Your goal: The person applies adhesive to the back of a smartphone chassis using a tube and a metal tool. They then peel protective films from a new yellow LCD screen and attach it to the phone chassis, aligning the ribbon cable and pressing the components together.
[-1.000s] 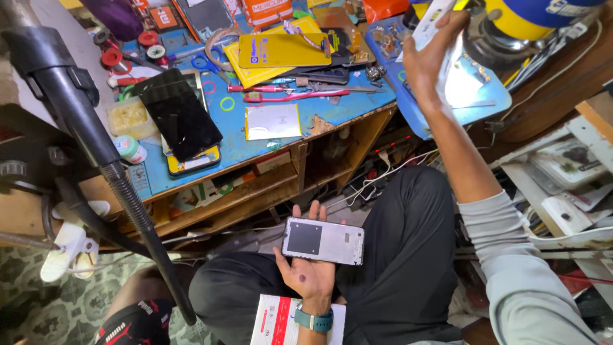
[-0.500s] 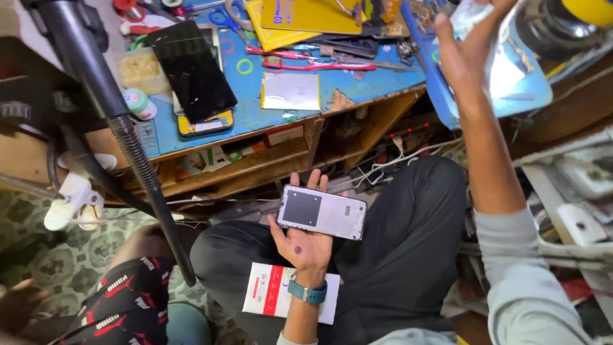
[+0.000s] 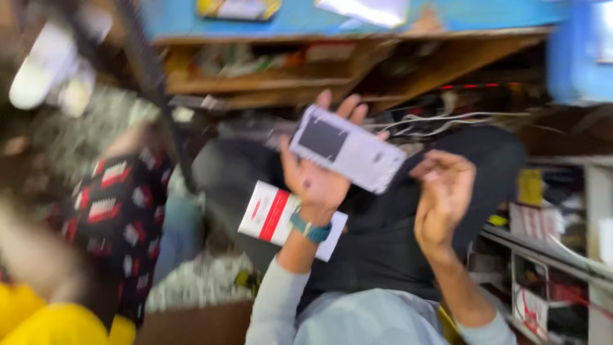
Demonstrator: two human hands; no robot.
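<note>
Over the lap, a white phone [image 3: 348,156] is cradled in the left hand [image 3: 317,176], its grip grasping loosely around the device. Just right of it, the right hand [image 3: 444,198] is held with curled fingers, gripping nothing visible.

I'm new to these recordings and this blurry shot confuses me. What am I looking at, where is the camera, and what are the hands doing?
No machine here: a person wears a camera on the head, looking down at their own lap and hands. The left hand, with a teal wristband, holds a white phone-like device showing a dark rectangular patch. The right hand is raised beside it, fingers curled; blur hides whether it holds anything. A white and red box lies on the lap. Above is a blue-topped workbench with wooden shelves. Someone else's patterned clothing shows at left.
</note>
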